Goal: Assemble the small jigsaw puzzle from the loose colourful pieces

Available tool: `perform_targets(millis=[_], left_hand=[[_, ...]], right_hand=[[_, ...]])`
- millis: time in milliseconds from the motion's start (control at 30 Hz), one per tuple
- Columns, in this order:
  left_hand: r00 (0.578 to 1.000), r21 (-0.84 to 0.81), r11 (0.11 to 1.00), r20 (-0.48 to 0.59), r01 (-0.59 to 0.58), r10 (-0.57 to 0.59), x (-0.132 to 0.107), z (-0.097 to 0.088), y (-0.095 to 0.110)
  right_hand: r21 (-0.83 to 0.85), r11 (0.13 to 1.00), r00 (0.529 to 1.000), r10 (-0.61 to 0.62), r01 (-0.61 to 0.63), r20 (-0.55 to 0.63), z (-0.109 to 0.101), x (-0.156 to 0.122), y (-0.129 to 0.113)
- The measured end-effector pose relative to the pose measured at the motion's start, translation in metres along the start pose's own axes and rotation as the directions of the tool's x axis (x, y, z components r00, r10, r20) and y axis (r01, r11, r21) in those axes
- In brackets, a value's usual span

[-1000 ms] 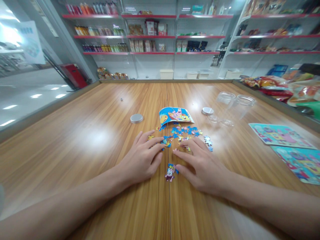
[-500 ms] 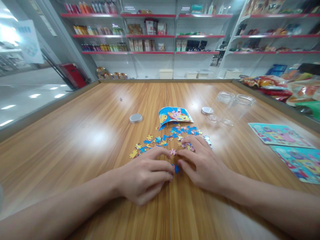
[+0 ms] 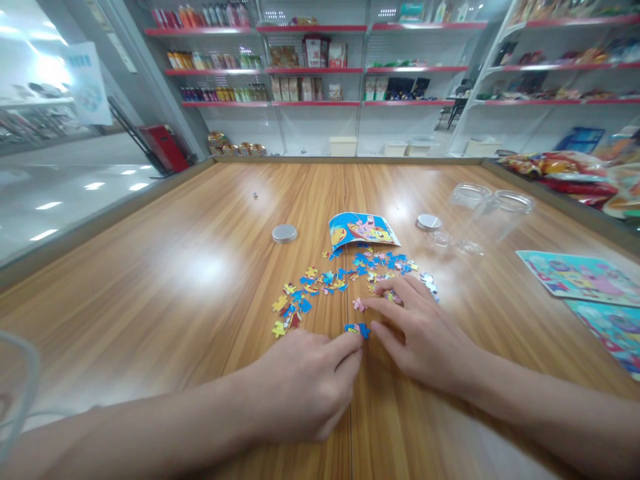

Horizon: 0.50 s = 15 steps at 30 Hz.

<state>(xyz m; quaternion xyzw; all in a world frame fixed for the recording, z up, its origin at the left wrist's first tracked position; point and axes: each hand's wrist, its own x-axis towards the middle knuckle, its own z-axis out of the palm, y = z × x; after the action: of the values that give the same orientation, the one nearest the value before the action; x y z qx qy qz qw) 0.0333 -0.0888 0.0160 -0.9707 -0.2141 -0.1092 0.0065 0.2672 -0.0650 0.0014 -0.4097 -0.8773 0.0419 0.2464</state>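
Loose puzzle pieces (image 3: 345, 277) in blue, yellow and pink lie scattered on the wooden table (image 3: 190, 280). My left hand (image 3: 310, 383) rests near me with its fingers curled together. Its fingertips press on a small blue joined cluster of pieces (image 3: 357, 329), most of it hidden under the hand. My right hand (image 3: 420, 327) lies flat with fingers spread. Its thumb touches the same blue cluster, and its fingertips rest on a pink piece (image 3: 359, 305) and the pieces beyond it. A curled cartoon picture card (image 3: 363, 230) sits behind the pile.
Two round metal lids (image 3: 285, 233) (image 3: 429, 222) and two clear jars (image 3: 470, 200) (image 3: 506, 210) on their sides lie further back. Two puzzle boards (image 3: 580, 277) (image 3: 613, 330) and snack bags (image 3: 550, 167) are at the right. Stocked shelves (image 3: 310, 67) stand behind the table.
My left hand drew back toward me and curled shut over the small joined cluster, uncovering a spread of loose pieces. My right hand stayed over the pile, its thumb closing in on the cluster.
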Motion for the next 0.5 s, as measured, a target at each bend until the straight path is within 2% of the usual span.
perform_targets(millis=[233,367,500], left_hand=[[0.999,0.022,0.999,0.001,0.048,-0.048,-0.001,0.001,0.004],[0.992,-0.016,0.992,-0.043,0.122,-0.122,-0.001,0.004,-0.003],[0.982,-0.022,0.984,-0.06,0.179,-0.18,-0.001,0.007,-0.009]], right_hand=[[0.003,1.0,1.0,-0.001,0.001,-0.008,-0.002,0.001,-0.002],[-0.051,0.997,0.998,0.065,-0.065,-0.001,-0.004,0.001,-0.001],[-0.079,0.995,0.998,0.067,-0.068,-0.01,-0.002,0.001,0.002]])
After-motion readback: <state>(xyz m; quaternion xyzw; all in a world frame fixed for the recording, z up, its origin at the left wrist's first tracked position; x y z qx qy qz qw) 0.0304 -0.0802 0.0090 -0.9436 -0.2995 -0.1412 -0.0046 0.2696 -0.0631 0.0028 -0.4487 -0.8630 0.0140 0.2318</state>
